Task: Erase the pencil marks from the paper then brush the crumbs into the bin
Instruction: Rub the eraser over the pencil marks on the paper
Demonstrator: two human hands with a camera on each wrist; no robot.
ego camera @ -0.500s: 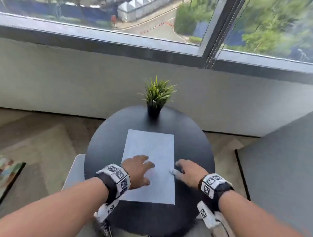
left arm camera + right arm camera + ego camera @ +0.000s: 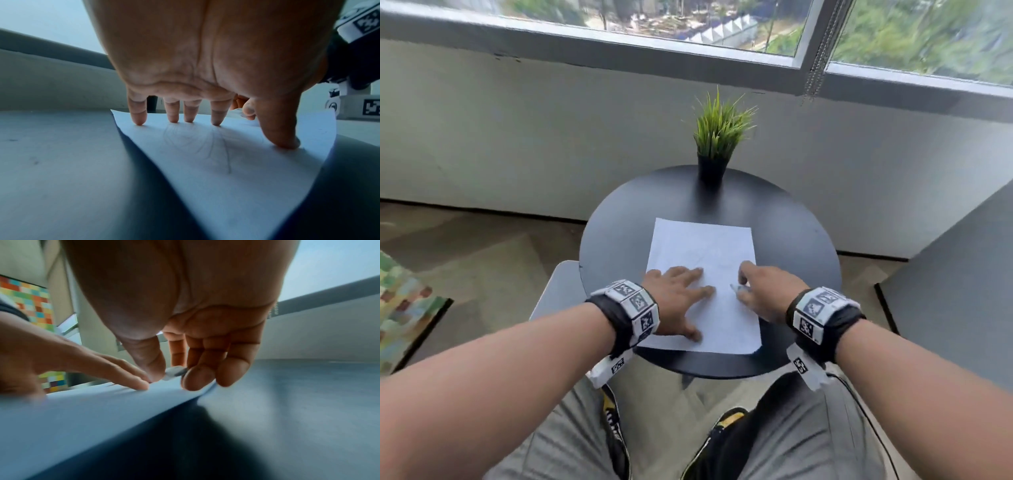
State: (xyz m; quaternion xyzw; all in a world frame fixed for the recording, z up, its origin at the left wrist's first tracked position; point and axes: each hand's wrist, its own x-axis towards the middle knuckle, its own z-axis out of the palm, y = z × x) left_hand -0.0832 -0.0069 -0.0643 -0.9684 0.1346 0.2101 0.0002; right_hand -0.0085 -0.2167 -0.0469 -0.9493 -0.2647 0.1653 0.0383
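A white sheet of paper (image 2: 705, 260) with faint pencil marks (image 2: 207, 146) lies on the round black table (image 2: 619, 226). My left hand (image 2: 674, 301) lies flat on the sheet's left half, its spread fingertips (image 2: 139, 120) pressing the paper (image 2: 236, 170) down. My right hand (image 2: 763, 291) is over the sheet's right half and pinches a small white eraser (image 2: 174, 372) between thumb and fingers. The eraser (image 2: 738, 289) sits at or just above the paper (image 2: 82, 410); I cannot tell whether it touches.
A potted green plant (image 2: 717, 137) stands at the table's far edge, below a wall and window. A pale grey bin or stool (image 2: 558, 291) stands at the table's left side. A grey panel (image 2: 955, 301) is on the right, and a colourful mat (image 2: 404, 308) lies on the floor at left.
My right hand with the eraser has moved from the paper's right edge further onto the sheet. The left hand stays pressed on the paper. The head view has tilted down.
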